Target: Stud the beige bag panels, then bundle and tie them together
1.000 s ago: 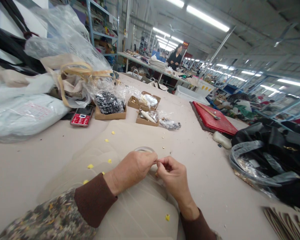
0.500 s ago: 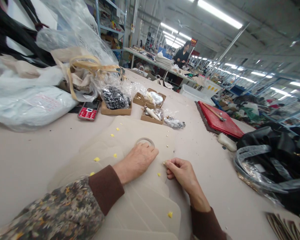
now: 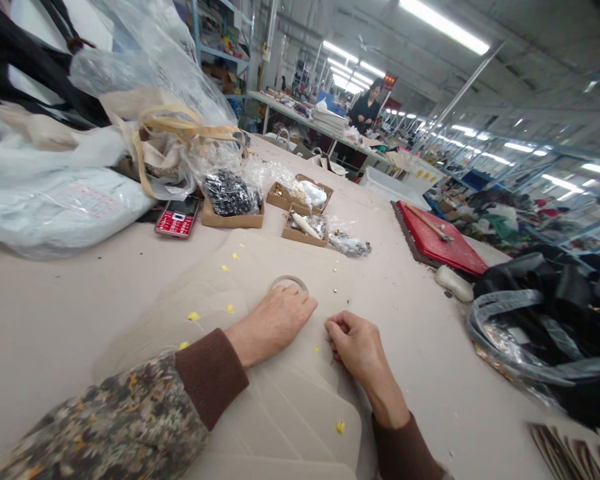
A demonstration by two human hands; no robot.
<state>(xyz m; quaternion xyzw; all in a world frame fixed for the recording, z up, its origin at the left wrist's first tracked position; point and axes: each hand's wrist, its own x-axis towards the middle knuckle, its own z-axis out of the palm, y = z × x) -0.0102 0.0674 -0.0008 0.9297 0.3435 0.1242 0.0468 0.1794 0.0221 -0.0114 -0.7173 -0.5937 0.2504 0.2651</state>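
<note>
My left hand [image 3: 275, 320] lies flat, palm down, on a stack of beige cut panels [image 3: 260, 267] spread over the table. Its fingertips touch a clear tape ring [image 3: 289, 283]. My right hand [image 3: 353, 345] rests beside it at the panels' right edge, fingers pinched together on something too small to make out. Small yellow scraps [image 3: 193, 316] lie scattered on the panels.
Cardboard boxes of small hardware [image 3: 233, 200] and a red phone [image 3: 178, 217] sit behind the panels, with plastic bags [image 3: 55, 200] at left. A red mat with a hammer [image 3: 437, 241] and black bags in plastic [image 3: 545, 313] lie right. A person [image 3: 365, 110] works at a far table.
A second ago both hands were pinched together above the panels. They parted; the left hand went flat on the panels and the right hand drew slightly back toward me.
</note>
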